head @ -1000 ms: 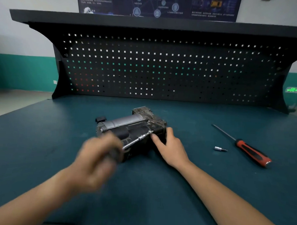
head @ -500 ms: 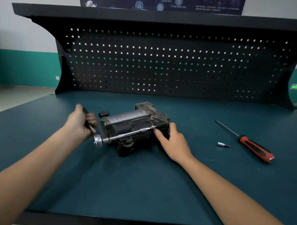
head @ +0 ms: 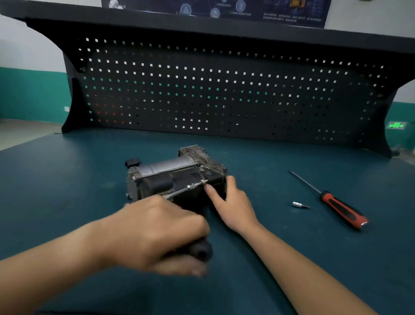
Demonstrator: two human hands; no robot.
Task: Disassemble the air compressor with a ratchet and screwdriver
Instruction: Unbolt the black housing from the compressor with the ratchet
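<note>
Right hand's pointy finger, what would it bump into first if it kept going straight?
Probably the socket end of the ratchet, where it meets the air compressor. The right hand points its index finger up and left, its tip almost on that metal end, though depth is unclear.

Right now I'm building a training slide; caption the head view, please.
Left hand grips the ratchet, set against the air compressor, while the right hand braces it.
</note>
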